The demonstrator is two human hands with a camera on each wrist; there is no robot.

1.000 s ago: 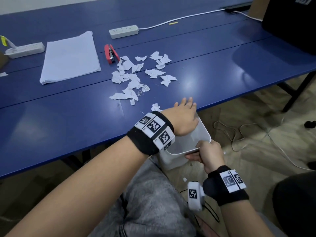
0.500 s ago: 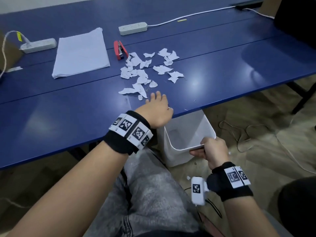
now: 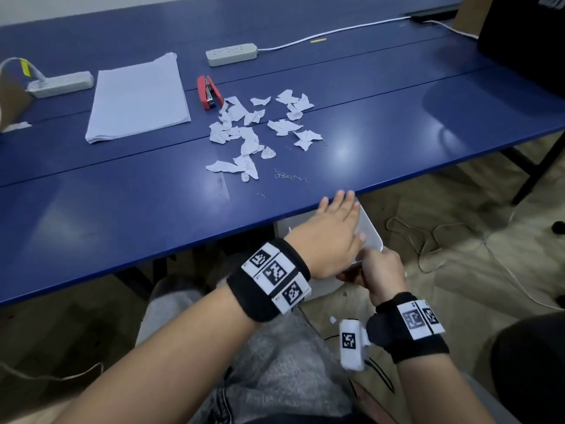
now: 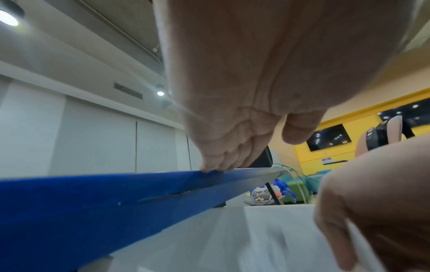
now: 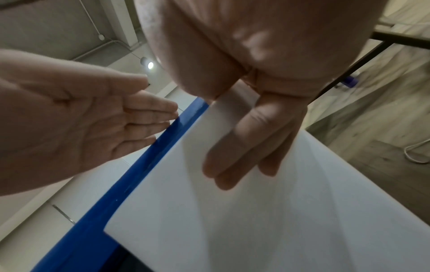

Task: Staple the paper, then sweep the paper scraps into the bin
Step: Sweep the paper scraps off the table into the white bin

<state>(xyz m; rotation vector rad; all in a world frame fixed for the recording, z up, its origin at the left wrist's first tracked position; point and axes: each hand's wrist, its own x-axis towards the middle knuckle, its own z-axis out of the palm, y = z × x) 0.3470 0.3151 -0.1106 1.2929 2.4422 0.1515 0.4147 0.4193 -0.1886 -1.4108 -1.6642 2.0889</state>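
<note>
Torn white paper scraps [image 3: 253,133] lie scattered mid-table, to the right of a red stapler [image 3: 209,92] and a paper stack [image 3: 137,97]. My left hand [image 3: 336,215] is open and palm down, its straight fingertips at the blue table's front edge [image 4: 163,176], above the white bin [image 3: 371,237]. My right hand [image 3: 377,269] grips the bin's near rim and holds the bin just under the table edge. In the right wrist view its fingers [image 5: 251,143] lie against the bin's inner wall [image 5: 279,211], beside the open left hand [image 5: 81,119].
Two power strips [image 3: 230,54] [image 3: 61,84] lie at the back of the table. Loose staples [image 3: 289,175] sit near the front edge. Cables [image 3: 428,240] trail on the floor to the right, near a black table leg [image 3: 538,166].
My left hand went left onto the table toward the scraps, then came back to the edge above the bin. The small scrap near the edge is gone from the table.
</note>
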